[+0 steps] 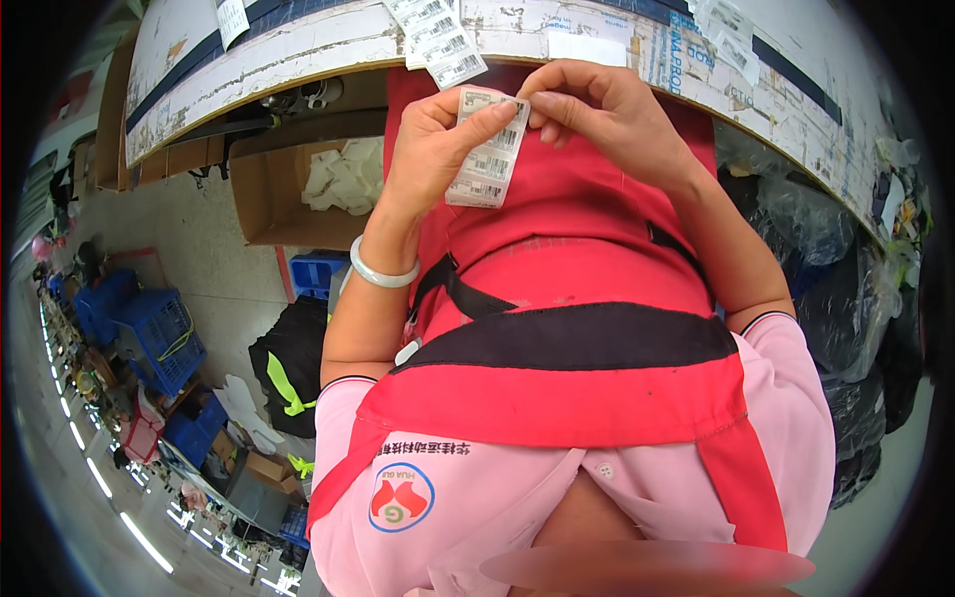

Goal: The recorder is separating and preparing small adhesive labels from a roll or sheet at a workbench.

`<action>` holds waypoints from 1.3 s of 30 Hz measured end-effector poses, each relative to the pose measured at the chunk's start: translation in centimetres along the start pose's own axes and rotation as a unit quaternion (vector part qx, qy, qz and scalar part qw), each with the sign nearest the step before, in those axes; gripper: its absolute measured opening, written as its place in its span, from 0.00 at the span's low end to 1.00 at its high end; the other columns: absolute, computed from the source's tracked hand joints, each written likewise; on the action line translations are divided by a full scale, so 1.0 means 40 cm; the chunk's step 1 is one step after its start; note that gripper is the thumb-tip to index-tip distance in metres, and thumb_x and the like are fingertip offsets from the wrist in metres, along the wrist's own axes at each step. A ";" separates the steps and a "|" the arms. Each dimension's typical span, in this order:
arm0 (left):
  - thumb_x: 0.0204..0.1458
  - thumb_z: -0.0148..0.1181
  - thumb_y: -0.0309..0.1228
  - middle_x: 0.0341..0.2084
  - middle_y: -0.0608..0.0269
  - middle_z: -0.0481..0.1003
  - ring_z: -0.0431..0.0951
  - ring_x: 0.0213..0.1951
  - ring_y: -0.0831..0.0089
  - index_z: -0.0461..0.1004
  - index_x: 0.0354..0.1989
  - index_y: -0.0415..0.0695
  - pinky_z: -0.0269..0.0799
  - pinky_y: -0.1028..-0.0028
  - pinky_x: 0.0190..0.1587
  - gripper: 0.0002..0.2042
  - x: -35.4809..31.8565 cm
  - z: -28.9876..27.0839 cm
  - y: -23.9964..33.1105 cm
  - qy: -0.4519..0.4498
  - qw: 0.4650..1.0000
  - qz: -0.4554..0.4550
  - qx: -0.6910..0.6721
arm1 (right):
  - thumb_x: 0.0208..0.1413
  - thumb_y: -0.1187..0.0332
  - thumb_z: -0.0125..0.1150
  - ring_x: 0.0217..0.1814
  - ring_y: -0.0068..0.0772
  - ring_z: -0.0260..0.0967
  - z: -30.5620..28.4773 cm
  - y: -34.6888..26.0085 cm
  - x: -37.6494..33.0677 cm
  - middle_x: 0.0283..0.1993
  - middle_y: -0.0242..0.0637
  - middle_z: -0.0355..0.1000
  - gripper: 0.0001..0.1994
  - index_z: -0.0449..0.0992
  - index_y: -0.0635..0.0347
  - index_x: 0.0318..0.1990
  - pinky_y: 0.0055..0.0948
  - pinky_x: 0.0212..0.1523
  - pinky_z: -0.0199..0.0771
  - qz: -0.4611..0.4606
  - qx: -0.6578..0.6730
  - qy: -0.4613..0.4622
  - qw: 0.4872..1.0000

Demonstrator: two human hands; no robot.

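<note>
My left hand grips a white strip of barcode labels, its thumb pressed flat on the front near the top. The strip hangs down in front of my red apron. At the strip's upper right corner, the thumb and forefinger of my right hand are pinched together. Whether a peeled label sits between those fingertips is too small to make out. Just beyond my hands, more barcode label sheets hang over the front edge of the worn white table.
Below the table at left stands a cardboard box with crumpled white paper inside. Further left are blue crates and a black bag. Clear plastic bags crowd the right side. Another label sheet lies on the table.
</note>
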State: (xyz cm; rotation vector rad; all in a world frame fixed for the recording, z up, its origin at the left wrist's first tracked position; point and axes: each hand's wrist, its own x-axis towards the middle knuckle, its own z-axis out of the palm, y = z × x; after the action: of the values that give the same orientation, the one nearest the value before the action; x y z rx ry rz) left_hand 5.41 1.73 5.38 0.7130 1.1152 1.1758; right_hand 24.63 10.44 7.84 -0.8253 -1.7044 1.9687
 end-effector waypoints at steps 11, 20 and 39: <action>0.52 0.66 0.26 0.29 0.64 0.79 0.76 0.27 0.83 0.79 0.37 0.38 0.71 0.83 0.30 0.07 0.003 0.016 -0.009 -0.012 0.995 0.097 0.020 | 0.63 0.68 0.52 0.31 0.17 0.69 0.025 0.053 -0.017 0.32 0.29 0.71 0.10 0.74 0.66 0.44 0.17 0.37 0.72 0.104 0.155 -0.082 0.979; 0.49 0.68 0.25 0.27 0.66 0.79 0.76 0.27 0.84 0.80 0.36 0.38 0.70 0.83 0.30 0.07 0.017 0.020 -0.007 0.025 0.999 0.029 -0.004 | 0.62 0.66 0.58 0.29 0.16 0.68 0.016 0.022 -0.018 0.31 0.29 0.73 0.10 0.76 0.65 0.41 0.17 0.33 0.71 0.042 0.034 0.069 0.996; 0.51 0.64 0.23 0.30 0.66 0.78 0.76 0.33 0.80 0.81 0.34 0.35 0.70 0.81 0.38 0.04 0.053 0.011 -0.059 -0.026 0.999 -0.003 -0.043 | 0.58 0.70 0.59 0.25 0.19 0.70 -0.205 0.036 0.017 0.25 0.30 0.72 0.06 0.74 0.63 0.38 0.17 0.25 0.71 0.093 -0.062 0.181 0.977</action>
State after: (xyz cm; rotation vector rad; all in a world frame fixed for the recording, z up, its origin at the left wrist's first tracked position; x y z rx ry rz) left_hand 6.65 3.15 2.77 0.6703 1.0157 1.1869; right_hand 29.68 16.71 5.68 -1.3400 -1.5887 1.7014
